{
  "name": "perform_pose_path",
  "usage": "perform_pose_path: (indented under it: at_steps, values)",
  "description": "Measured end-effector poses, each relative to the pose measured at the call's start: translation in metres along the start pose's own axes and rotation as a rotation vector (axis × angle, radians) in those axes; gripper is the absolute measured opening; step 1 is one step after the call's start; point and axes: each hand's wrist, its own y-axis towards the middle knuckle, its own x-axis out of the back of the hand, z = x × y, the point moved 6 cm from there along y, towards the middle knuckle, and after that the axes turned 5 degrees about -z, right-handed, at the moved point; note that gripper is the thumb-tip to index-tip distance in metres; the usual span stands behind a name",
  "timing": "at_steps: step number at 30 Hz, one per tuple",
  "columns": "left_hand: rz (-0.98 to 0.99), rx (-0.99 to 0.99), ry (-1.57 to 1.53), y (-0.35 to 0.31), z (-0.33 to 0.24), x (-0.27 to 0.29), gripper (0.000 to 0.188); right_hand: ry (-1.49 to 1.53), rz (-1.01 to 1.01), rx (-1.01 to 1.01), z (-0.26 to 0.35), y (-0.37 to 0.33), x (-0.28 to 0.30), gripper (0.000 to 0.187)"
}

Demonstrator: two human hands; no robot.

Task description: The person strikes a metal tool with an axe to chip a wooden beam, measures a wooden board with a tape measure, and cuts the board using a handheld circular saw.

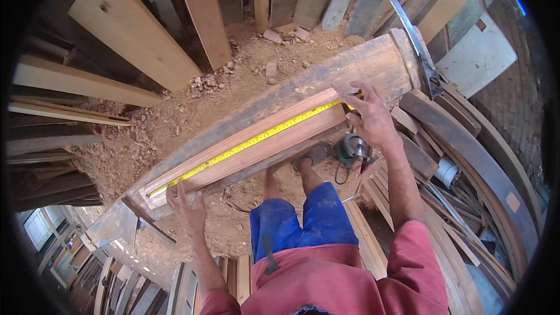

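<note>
A reddish wooden board (291, 130) lies slantwise on a long workbench (361, 69). Along its length stretches the yellow blade of a tape measure (256, 138). My right hand (374, 119) grips the tape's dark-and-yellow case at the board's right end, partly covering it with the fingers. Near the blade's other end, my left hand (189, 210) rests its fingertips at the board's near edge, fingers apart. Whether they press on the blade is hard to make out.
A circular saw (354, 148) sits below the bench, right of my feet. A metal square (415, 41) lies across the bench's far right end. Planks (137, 29) lean at the back left. Curved timber pieces (466, 146) are stacked on the right. Wood shavings (169, 111) cover the ground.
</note>
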Motion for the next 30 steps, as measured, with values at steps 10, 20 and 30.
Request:
perform_pose_path:
  at_steps: [10, 20, 30]
  values:
    - [-0.019, 0.046, -0.013, 0.0, 0.004, -0.007, 0.078, -0.013, 0.016, -0.001, -0.006, -0.001, 0.001, 0.05]
    - [0.075, -0.412, -0.123, 0.024, -0.131, -0.015, 0.102, 0.379, 0.29, -0.086, 0.017, -0.027, 0.0, 0.044]
    - [0.239, -0.623, 0.014, 0.07, -0.169, -0.029, 0.109, 0.257, 0.082, -0.226, -0.018, -0.058, 0.022, 0.04]
